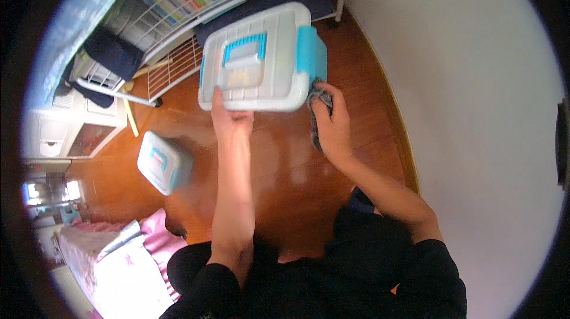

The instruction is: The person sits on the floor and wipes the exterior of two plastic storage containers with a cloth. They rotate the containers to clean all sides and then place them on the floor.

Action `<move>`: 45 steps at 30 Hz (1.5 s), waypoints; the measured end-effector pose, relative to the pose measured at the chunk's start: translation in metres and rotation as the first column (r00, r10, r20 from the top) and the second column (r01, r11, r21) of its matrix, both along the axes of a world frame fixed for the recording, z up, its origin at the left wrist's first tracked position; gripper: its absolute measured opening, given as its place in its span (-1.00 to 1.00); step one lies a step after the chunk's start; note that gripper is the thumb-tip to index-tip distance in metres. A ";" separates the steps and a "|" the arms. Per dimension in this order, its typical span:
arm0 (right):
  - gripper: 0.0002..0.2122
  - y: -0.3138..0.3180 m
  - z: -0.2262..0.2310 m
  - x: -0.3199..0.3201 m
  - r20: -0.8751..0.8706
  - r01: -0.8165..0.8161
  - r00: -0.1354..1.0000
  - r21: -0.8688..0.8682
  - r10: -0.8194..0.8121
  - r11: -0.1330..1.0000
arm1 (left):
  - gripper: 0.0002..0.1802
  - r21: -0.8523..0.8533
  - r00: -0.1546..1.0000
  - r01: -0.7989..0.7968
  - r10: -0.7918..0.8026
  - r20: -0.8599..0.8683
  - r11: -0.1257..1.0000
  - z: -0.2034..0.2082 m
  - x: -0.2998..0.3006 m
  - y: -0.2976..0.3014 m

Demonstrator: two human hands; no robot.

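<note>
A storage box [278, 60] with a white lid, a blue carry handle and blue side latches is held up in front of me, tilted. My left hand [230, 122] grips its near left edge, thumb over the lid and the other fingers tucked underneath. At the box's near right corner, below the blue latch, my right hand [333, 126] is closed around a dark grey cloth [316, 132]. The cloth hangs down from the fingers and appears to touch the box's side. The underside of the box is hidden.
A second white-lidded box [159, 161] stands on the wooden floor [279, 170] to the left. Beyond the held box is a white wire rack [178, 60] with striped fabric. A white wall [463, 111] runs along the right, and a bed with pink covers [127, 259] is at lower left.
</note>
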State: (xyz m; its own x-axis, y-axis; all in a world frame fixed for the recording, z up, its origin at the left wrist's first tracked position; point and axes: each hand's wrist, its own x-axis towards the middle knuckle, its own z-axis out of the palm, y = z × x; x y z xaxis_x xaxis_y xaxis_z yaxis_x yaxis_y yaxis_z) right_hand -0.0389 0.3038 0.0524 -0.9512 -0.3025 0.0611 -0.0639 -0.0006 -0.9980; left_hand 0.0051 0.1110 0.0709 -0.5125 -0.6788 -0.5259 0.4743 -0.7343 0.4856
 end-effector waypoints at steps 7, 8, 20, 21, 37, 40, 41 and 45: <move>-0.70 0.011 0.032 -0.050 0.364 0.208 0.927 -0.282 -0.096 0.937 | -0.63 0.194 0.993 -0.050 0.070 -0.095 0.980 0.019 0.002 -0.005; -0.69 0.013 0.043 -0.063 0.357 0.211 0.931 -0.371 -0.071 0.904 | -0.63 0.183 0.991 -0.036 0.058 -0.117 0.982 0.021 0.004 -0.005; -0.55 -0.067 0.014 -0.032 -0.725 -0.120 0.656 0.175 0.211 0.977 | -0.61 0.275 0.877 0.085 0.059 -0.476 0.958 0.022 0.004 0.022; -0.59 -0.067 0.005 -0.025 -0.675 -0.218 0.670 0.216 0.307 0.952 | -0.60 0.258 0.831 0.109 0.054 -0.553 0.960 0.022 0.004 0.022; -0.56 0.033 -0.043 -0.138 0.506 -0.080 0.838 -0.254 0.203 0.964 | -0.51 0.163 0.889 0.275 -0.186 -0.418 0.948 0.039 0.026 0.079; -0.57 0.036 -0.052 -0.123 0.568 -0.123 0.786 -0.240 0.242 0.963 | -0.44 0.094 0.896 0.261 -0.205 -0.395 0.961 0.038 0.023 0.080; -0.58 0.034 -0.054 -0.119 0.586 -0.135 0.769 -0.239 0.254 0.962 | -0.43 0.076 0.896 0.250 -0.201 -0.396 0.965 0.034 0.022 0.077; -0.59 0.025 -0.054 -0.103 0.649 -0.187 0.699 -0.240 0.301 0.952 | -0.45 0.100 0.927 0.232 -0.189 -0.323 0.968 0.004 0.015 0.054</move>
